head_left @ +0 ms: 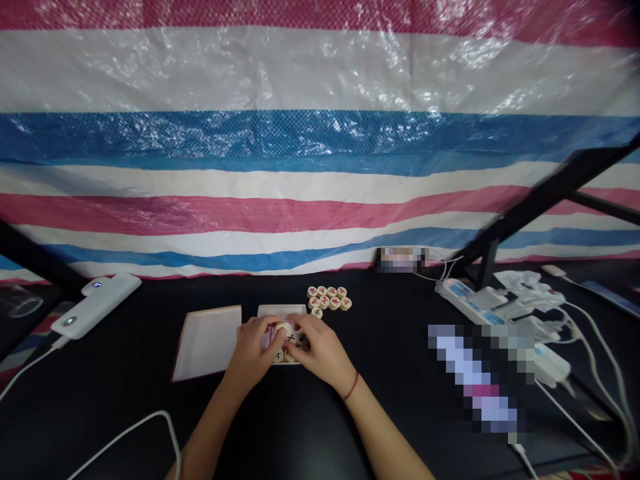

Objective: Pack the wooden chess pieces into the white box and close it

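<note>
The left hand and the right hand meet over a small open box on the black table, fingers curled together around round wooden game pieces; the left fingertips pinch one pale disc at the top of the cluster, the right closes on the marked ones beside it. To my eye the pieces are being handled inside the box, so the sensible way is to keep the discs flat, faces up, and press them snug against the box wall so they don't tip or stack. The box holds several discs, mostly hidden under the fingers; how many I cannot tell. Just left of the left hand lies the box lid, nothing in it. Beyond the right hand, a loose cluster of discs with red markings sits on the table, apart from the box.
</note>
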`<state>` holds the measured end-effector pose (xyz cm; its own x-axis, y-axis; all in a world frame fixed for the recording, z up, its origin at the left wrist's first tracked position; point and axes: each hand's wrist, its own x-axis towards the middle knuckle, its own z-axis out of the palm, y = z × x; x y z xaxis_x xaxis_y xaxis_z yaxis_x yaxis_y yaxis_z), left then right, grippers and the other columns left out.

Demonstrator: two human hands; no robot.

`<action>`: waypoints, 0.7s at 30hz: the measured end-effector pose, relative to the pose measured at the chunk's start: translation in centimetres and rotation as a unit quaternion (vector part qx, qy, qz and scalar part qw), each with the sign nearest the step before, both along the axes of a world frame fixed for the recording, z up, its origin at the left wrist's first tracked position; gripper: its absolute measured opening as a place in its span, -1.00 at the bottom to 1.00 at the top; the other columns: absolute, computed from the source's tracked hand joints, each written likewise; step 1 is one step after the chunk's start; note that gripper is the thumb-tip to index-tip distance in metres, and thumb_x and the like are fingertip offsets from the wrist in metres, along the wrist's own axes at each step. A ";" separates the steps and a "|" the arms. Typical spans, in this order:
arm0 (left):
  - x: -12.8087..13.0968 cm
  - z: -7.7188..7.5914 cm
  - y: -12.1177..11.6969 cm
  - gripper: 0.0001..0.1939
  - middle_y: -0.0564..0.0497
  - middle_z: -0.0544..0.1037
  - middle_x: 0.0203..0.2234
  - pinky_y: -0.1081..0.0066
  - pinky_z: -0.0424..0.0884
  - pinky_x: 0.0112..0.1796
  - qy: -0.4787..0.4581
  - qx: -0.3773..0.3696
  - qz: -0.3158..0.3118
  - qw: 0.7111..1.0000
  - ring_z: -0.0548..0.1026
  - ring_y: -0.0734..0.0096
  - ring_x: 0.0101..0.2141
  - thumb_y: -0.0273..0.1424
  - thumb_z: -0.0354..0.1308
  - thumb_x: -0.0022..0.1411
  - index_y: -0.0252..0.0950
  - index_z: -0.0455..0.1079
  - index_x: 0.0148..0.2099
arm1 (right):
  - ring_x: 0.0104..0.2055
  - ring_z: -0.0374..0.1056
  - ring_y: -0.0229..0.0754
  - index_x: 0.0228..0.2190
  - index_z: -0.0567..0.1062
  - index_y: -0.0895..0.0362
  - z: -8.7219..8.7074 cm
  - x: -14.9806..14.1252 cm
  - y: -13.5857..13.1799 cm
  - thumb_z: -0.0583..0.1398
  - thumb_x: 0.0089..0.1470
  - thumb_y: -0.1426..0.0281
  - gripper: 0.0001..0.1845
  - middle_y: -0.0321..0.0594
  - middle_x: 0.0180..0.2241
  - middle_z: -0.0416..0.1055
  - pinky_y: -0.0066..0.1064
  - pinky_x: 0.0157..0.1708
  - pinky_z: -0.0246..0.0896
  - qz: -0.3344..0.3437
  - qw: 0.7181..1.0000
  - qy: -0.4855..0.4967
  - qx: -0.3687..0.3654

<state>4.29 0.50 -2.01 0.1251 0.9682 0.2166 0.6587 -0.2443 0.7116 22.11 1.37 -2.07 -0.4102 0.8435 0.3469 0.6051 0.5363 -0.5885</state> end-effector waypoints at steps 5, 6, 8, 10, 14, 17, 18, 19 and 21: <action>0.7 -0.2 -0.2 -0.77 -0.04 0.55 -0.20 0.26 0.39 -0.09 -0.102 0.005 0.006 0.995 0.49 0.28 -0.15 -0.23 0.06 0.24 -0.21 0.41 -0.14 | -0.19 0.37 -0.10 -0.09 0.43 0.11 0.0 0.0 0.1 0.15 0.17 0.36 -0.75 -0.13 -0.24 0.47 -0.28 -0.16 0.31 0.005 0.999 0.028 0.034; 0.7 -0.3 -0.2 -0.78 -0.04 0.54 -0.18 0.27 0.40 -0.09 -0.116 0.003 0.013 0.993 0.49 0.28 -0.14 -0.23 0.06 0.25 -0.21 0.40 -0.14 | -0.16 0.37 -0.08 -0.09 0.43 0.12 0.0 0.5 0.3 0.15 0.17 0.37 -0.74 -0.11 -0.21 0.46 -0.25 -0.12 0.30 -0.012 0.999 0.031 0.041; 0.6 -0.7 -0.1 -0.78 -0.04 0.54 -0.19 0.30 0.42 -0.11 -0.148 -0.010 0.030 0.988 0.51 0.31 -0.16 -0.23 0.06 0.26 -0.22 0.37 -0.12 | -0.08 0.35 -0.06 -0.09 0.45 0.13 0.1 2.0 1.0 0.14 0.13 0.41 -0.72 -0.08 -0.16 0.43 -0.21 -0.03 0.27 -0.061 0.996 0.040 0.053; 0.4 -1.1 0.1 -0.77 -0.03 0.54 -0.21 0.35 0.44 -0.15 -0.180 -0.015 0.044 0.983 0.52 0.33 -0.19 -0.24 0.06 0.27 -0.23 0.36 -0.10 | -0.06 0.35 -0.06 -0.11 0.47 0.12 0.1 3.8 1.7 0.13 0.07 0.46 -0.69 -0.08 -0.13 0.41 -0.22 -0.01 0.25 -0.105 0.993 0.038 0.046; 0.2 -2.1 0.6 -0.78 -0.06 0.52 -0.18 0.37 0.45 -0.14 -0.210 0.023 0.065 0.975 0.52 0.34 -0.18 -0.28 0.10 0.22 -0.24 0.40 -0.11 | -0.25 0.40 -0.14 -0.14 0.45 0.10 -0.6 6.4 2.6 0.12 -0.01 0.49 -0.66 -0.17 -0.21 0.45 -0.34 -0.23 0.29 -0.132 0.990 -0.039 -0.045; 0.2 -2.5 0.7 -0.73 -0.07 0.52 -0.15 0.38 0.47 -0.17 -0.211 0.016 0.069 0.975 0.54 0.35 -0.21 -0.30 0.11 0.21 -0.23 0.39 -0.04 | -0.39 0.36 -0.20 -0.29 0.42 0.09 -1.3 6.9 2.7 0.13 -0.01 0.47 -0.81 -0.24 -0.33 0.44 -0.41 -0.35 0.22 -0.138 0.981 -0.097 -0.094; 0.2 -2.4 0.7 -0.72 -0.07 0.52 -0.15 0.39 0.47 -0.19 -0.206 0.012 0.066 0.976 0.54 0.37 -0.23 -0.30 0.11 0.21 -0.23 0.38 -0.03 | -0.40 0.35 -0.21 -0.34 0.41 0.09 -1.4 6.9 2.7 0.13 0.00 0.46 -0.88 -0.26 -0.35 0.44 -0.42 -0.36 0.20 -0.136 0.980 -0.109 -0.100; 0.2 -2.3 0.6 -0.71 -0.06 0.52 -0.16 0.41 0.47 -0.21 -0.195 0.011 0.062 0.979 0.55 0.38 -0.25 -0.30 0.11 0.21 -0.22 0.38 -0.02 | -0.39 0.35 -0.21 -0.38 0.40 0.09 -1.4 6.8 2.7 0.12 0.01 0.46 -0.93 -0.26 -0.36 0.43 -0.43 -0.35 0.19 -0.133 0.979 -0.117 -0.101; 0.3 -1.9 0.4 -0.70 -0.02 0.53 -0.24 0.42 0.47 -0.26 -0.157 0.017 0.055 0.986 0.54 0.41 -0.33 -0.29 0.12 0.21 -0.22 0.38 -0.01 | -0.35 0.36 -0.20 -0.43 0.40 0.09 -0.9 6.6 2.6 0.12 0.06 0.44 -0.94 -0.25 -0.35 0.44 -0.42 -0.32 0.18 -0.127 0.981 -0.115 -0.092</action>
